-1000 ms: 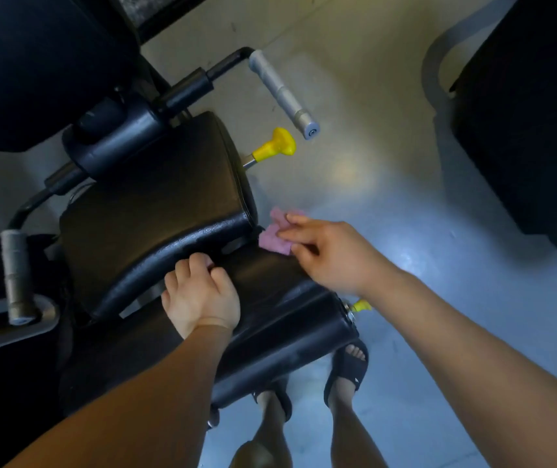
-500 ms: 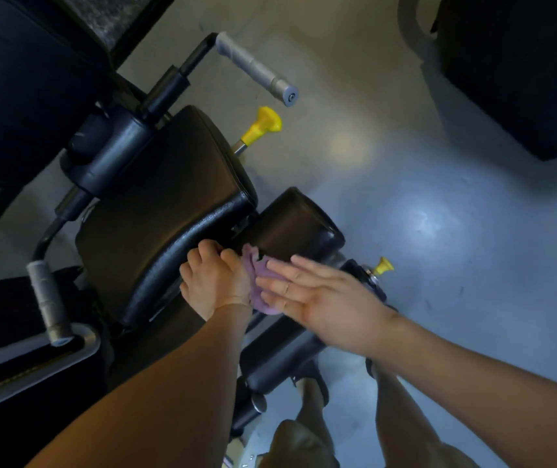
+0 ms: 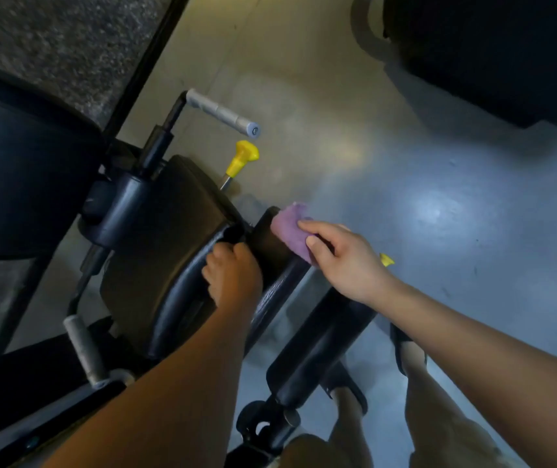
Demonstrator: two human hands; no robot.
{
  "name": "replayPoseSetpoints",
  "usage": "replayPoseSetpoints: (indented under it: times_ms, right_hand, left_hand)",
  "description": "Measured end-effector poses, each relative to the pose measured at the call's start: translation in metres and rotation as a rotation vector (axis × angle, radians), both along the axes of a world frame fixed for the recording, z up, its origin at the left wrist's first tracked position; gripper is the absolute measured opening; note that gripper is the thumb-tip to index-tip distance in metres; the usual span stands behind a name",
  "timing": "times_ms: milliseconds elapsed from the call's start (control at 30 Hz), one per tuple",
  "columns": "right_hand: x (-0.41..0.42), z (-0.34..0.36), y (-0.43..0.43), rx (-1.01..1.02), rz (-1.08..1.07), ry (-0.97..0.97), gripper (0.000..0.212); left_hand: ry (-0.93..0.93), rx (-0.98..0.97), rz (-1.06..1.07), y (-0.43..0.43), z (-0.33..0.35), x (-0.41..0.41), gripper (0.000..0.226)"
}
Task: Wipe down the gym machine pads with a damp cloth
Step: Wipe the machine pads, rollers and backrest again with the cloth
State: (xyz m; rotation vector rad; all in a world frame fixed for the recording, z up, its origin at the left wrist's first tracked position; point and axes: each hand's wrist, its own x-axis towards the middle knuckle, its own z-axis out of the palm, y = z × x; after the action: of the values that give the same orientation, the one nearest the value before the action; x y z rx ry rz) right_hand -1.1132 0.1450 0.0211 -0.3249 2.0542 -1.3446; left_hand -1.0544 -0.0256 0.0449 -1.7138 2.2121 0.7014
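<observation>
A black seat pad (image 3: 165, 244) of the gym machine fills the middle left. In front of it lies a black cylindrical roller pad (image 3: 280, 282). My left hand (image 3: 233, 275) curls over the front edge of the seat pad and grips it. My right hand (image 3: 344, 261) holds a pink cloth (image 3: 290, 231) against the far end of the roller pad, thumb and fingers on the cloth. A second roller pad (image 3: 317, 352) lies lower, nearer my legs.
Two grey handles (image 3: 223, 113) (image 3: 83, 349) flank the seat. A yellow adjustment knob (image 3: 243, 158) sticks out beyond the seat, and another yellow knob (image 3: 387, 260) peeks from behind my right wrist. Dark equipment (image 3: 493, 52) stands at the top right. My sandalled feet (image 3: 405, 346) stand on the shiny floor.
My right hand has slid the cloth from next to my left hand out to the far end of the roller pad. The left hand stays on the seat edge.
</observation>
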Motion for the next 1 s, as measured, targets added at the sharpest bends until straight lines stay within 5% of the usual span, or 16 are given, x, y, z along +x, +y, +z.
replayPoseSetpoints:
  times_ms: [233,600,867,1000]
  right_hand:
    - [-0.049,-0.051,-0.022,-0.227,0.114,-0.417,0.032]
    - [-0.088,-0.095,-0.061,0.149,0.380,-0.280,0.047]
    - [-0.062,-0.044,-0.012,-0.193,0.339,-0.277,0.018]
    - [-0.066,-0.068,-0.028,-0.143,0.226,-0.322,0.037]
  left_hand:
    - [-0.053,-0.211,-0.097,0.029,-0.037,-0.032,0.040]
    - [0.013,-0.304,-0.111,0.035,-0.042,-0.034,0.049]
    - [0.021,-0.295,-0.102,0.036,-0.039,-0.035,0.041]
    - [0.032,-0.305,-0.104,0.035,-0.043,-0.034,0.041]
